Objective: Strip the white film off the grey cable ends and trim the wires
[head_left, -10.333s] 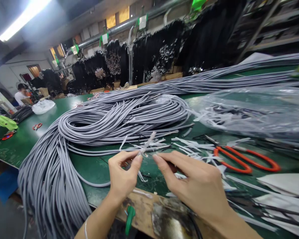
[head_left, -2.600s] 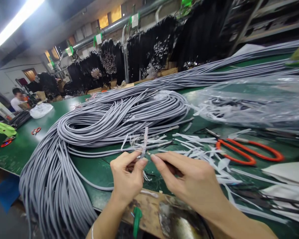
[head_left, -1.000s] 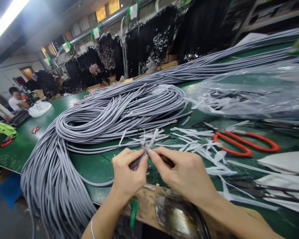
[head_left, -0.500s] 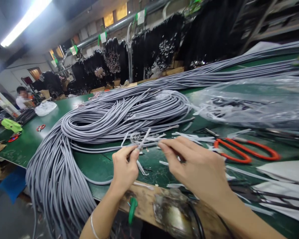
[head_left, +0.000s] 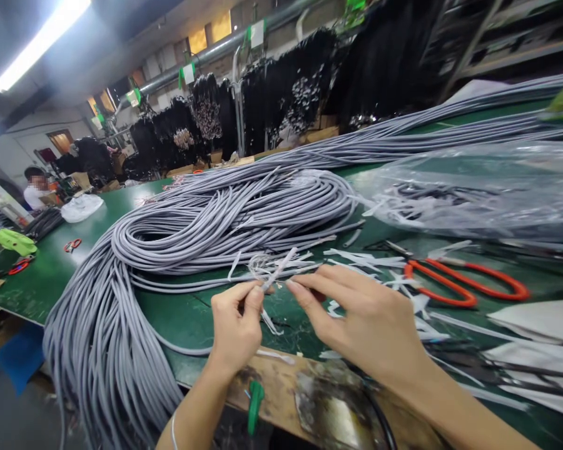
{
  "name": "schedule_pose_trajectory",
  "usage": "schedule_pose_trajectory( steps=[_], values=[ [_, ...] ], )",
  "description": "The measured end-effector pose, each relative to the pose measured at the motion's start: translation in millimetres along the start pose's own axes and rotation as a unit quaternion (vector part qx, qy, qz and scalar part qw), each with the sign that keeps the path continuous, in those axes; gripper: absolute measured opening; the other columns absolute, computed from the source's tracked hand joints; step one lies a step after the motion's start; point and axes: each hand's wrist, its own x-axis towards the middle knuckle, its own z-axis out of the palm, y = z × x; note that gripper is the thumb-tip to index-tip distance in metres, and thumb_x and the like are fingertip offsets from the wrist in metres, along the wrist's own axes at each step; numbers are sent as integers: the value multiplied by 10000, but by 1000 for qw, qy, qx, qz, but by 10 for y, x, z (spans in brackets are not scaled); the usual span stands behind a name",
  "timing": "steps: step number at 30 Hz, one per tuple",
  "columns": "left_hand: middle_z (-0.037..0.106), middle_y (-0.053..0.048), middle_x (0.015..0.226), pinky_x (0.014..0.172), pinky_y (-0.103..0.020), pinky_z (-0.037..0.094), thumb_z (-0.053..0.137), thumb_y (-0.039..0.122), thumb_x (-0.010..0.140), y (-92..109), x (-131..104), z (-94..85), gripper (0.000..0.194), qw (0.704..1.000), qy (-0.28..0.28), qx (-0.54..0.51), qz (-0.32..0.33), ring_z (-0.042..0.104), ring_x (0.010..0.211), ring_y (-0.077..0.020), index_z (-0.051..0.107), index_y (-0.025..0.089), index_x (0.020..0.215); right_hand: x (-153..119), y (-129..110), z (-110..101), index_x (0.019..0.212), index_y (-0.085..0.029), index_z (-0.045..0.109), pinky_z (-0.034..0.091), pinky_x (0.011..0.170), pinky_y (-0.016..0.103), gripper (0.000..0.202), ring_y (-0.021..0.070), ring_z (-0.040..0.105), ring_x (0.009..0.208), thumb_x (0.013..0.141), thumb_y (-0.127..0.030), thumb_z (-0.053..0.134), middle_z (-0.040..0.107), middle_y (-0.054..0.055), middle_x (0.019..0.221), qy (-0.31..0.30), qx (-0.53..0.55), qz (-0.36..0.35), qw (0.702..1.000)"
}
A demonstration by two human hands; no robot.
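My left hand [head_left: 238, 322] is closed in a pinch around the end of a grey cable [head_left: 190, 350] that runs in from the left. A white strip [head_left: 281, 265] sticks up from its fingertips, and thin pale strands hang below them. Just to the right, my right hand [head_left: 361, 315] has thumb and forefinger pressed together close to the strip. Whatever it may hold is too small to make out. Behind both hands lies a large looped bundle of grey cables [head_left: 234, 219] on the green table [head_left: 173, 319].
Red-handled scissors [head_left: 464, 281] lie at the right among white scraps [head_left: 361, 259]. A clear plastic bag [head_left: 473, 187] with scraps inside sits behind them. A wooden board [head_left: 276, 387] with a green clip [head_left: 255, 403] is at the front edge. A person [head_left: 38, 187] is far left.
My right hand has moved slightly left, closer to the left hand. The white strip leans further right. The left hand keeps its pinch.
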Motion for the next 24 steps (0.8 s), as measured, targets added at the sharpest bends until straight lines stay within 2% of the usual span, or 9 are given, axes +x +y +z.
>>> schedule_pose_trajectory(
  steps=[3, 9, 14, 17, 21, 24],
  values=[
    [493, -4, 556, 477, -229, 308, 467, 305, 889, 16, -4, 2, 327, 999, 9, 34, 31, 394, 503, -110, 721, 108, 829, 21, 1, -15, 690, -188, 638, 390, 565, 271, 238, 146, 553, 565, 894, -228, 521, 627, 10, 605, 7, -11, -23, 1000],
    [585, -33, 590, 510, -245, 367, 455, 219, 886, 42, -5, 2, 295, 995, -1, 79, 65, 480, 525, -132, 725, 110, 840, 51, 15, -43, 700, -183, 629, 327, 566, 296, 248, 142, 497, 557, 909, -206, 496, 601, 4, 573, -23, 15, -64, 998],
    [636, -65, 680, 537, -243, 404, 502, 181, 860, 56, 3, -5, 242, 982, 3, 122, 142, 518, 565, -135, 728, 103, 896, 61, 68, -69, 736, -185, 621, 304, 616, 329, 184, 157, 515, 590, 890, -177, 521, 626, 5, 600, -8, -19, -80, 997],
    [619, -57, 686, 504, -231, 391, 531, 179, 841, 74, 2, -20, 224, 980, -9, 131, 149, 498, 546, -123, 721, 109, 935, 59, 83, -51, 728, -193, 606, 311, 629, 335, 187, 162, 533, 608, 890, -181, 513, 629, 2, 612, -12, 0, -82, 997],
    [606, -52, 667, 522, -236, 398, 529, 182, 844, 86, -4, -21, 220, 982, -7, 120, 147, 508, 569, -131, 730, 119, 907, 55, 37, -15, 707, -197, 574, 372, 581, 300, 220, 141, 541, 568, 907, -229, 487, 599, -3, 592, -22, 82, -1, 996],
    [582, -46, 624, 509, -238, 376, 539, 181, 826, 67, -5, 8, 220, 984, 3, 125, 125, 497, 550, -132, 742, 110, 871, 41, -22, -84, 698, -214, 554, 389, 502, 267, 202, 123, 516, 501, 892, -230, 500, 571, -15, 571, -24, 154, 72, 985]
  ],
)
